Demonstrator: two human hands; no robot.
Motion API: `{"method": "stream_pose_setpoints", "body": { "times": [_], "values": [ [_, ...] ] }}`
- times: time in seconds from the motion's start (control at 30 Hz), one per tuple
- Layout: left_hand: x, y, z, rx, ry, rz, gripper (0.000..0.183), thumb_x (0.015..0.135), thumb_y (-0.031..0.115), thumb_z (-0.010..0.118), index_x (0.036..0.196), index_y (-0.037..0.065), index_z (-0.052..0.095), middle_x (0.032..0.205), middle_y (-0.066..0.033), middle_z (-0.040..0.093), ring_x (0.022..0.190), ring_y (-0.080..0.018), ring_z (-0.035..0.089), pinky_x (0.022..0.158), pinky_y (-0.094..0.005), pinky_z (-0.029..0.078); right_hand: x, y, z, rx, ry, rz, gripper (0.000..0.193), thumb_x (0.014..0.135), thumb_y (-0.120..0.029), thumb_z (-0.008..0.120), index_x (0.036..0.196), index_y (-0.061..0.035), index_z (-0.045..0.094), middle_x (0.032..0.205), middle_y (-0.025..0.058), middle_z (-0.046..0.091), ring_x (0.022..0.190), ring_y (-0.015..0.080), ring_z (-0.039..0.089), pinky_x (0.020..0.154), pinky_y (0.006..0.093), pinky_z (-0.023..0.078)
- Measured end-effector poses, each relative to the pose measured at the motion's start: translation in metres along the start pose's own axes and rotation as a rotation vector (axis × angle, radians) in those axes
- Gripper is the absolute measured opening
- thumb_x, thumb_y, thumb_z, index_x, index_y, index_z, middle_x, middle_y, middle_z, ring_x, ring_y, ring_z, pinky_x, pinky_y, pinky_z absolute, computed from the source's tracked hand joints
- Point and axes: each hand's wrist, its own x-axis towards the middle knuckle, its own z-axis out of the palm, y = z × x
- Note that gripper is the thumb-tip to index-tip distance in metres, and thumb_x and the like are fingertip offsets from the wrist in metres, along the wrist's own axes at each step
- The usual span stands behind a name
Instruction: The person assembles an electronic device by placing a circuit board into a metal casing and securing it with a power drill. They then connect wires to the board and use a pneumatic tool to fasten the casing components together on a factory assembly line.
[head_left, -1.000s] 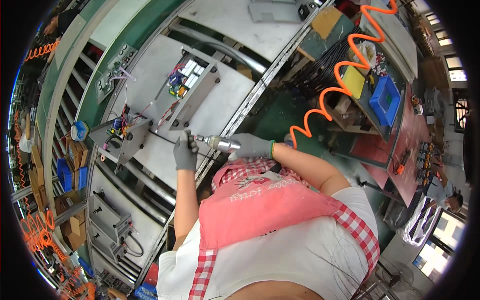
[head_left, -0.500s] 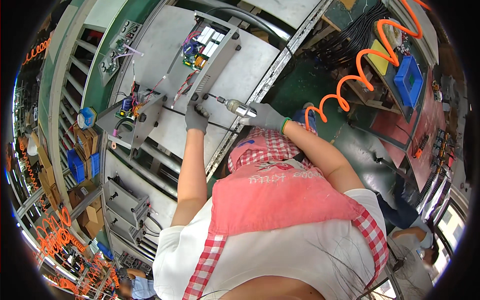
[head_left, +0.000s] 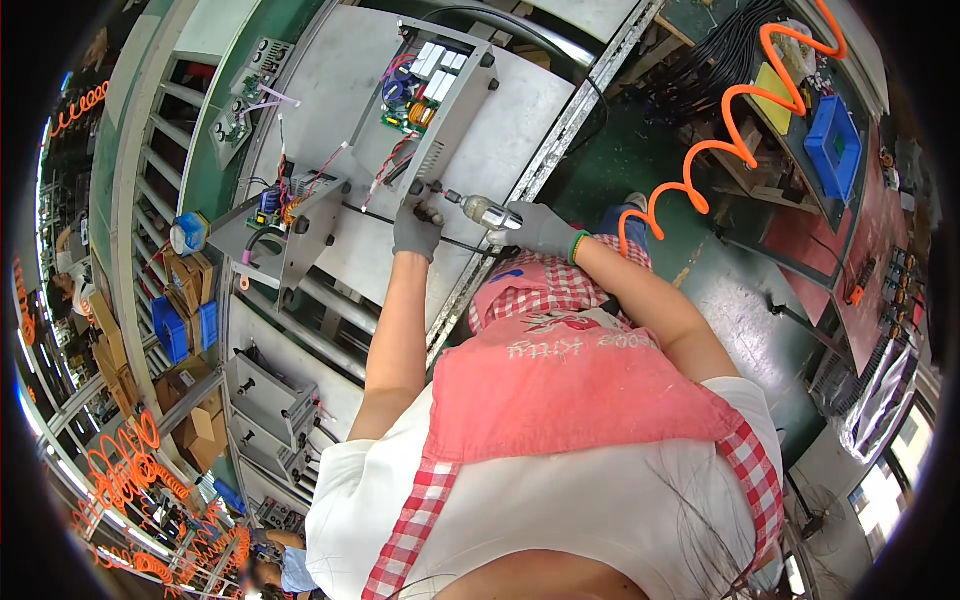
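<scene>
A grey glove covers my left hand (head_left: 418, 228), whose fingers are curled against the near corner of an open grey metal case (head_left: 455, 115). Whatever they pinch there is hidden. My right hand (head_left: 545, 230), gloved too, is wrapped round a silver power screwdriver (head_left: 490, 213) lying nearly level. Its bit points left at the case's vented side wall, close to a black rubber foot and my left fingertips. Inside the case sits a circuit board (head_left: 420, 90) with white blocks and copper coils, and a red-and-black wire pair (head_left: 385, 175) hangs out of it.
Left of my left hand stands a second open case (head_left: 290, 235) with a board and loose wires. Front panels with knobs (head_left: 245, 110) lie on the green ledge beyond. An orange coiled hose (head_left: 690, 190) hangs at my right, near a blue bin (head_left: 832, 150). More cases (head_left: 265, 400) stand lower left.
The whole view has shifted, so the bench sits slightly further right. Both hands stay at the case corner with the screwdriver. The person at the lower right is no longer in view.
</scene>
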Motion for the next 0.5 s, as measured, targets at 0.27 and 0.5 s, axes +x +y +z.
{"method": "stream_pose_setpoints", "body": {
  "times": [0.27, 0.5],
  "values": [
    [-0.004, 0.007, 0.005, -0.029, 0.004, -0.130, 0.013, 0.077, 0.015, 0.061, 0.076, 0.010, 0.049, 0.060, -0.0007, 0.043, 0.050, -0.0140, 0.041, 0.046, -0.0267, 0.034, 0.019, 0.025, 0.009, 0.034, 0.052, -0.110, 0.052, 0.071, -0.049, 0.071, 0.089, -0.0012, 0.059, 0.073, 0.0094, 0.060, 0.064, 0.0176, 0.059, 0.059, 0.0315, 0.048],
    [-0.001, 0.009, 0.006, -0.064, 0.048, -0.165, 0.014, 0.077, 0.018, 0.063, 0.077, 0.010, 0.052, 0.063, -0.0022, 0.048, 0.050, -0.0152, 0.041, 0.047, -0.0278, 0.036, 0.026, 0.028, 0.005, 0.211, -0.064, -0.076, 0.043, 0.076, -0.041, 0.071, 0.086, -0.0017, 0.058, 0.059, 0.0026, 0.052, 0.043, 0.0116, 0.049, 0.039, 0.0271, 0.039]
  ]
}}
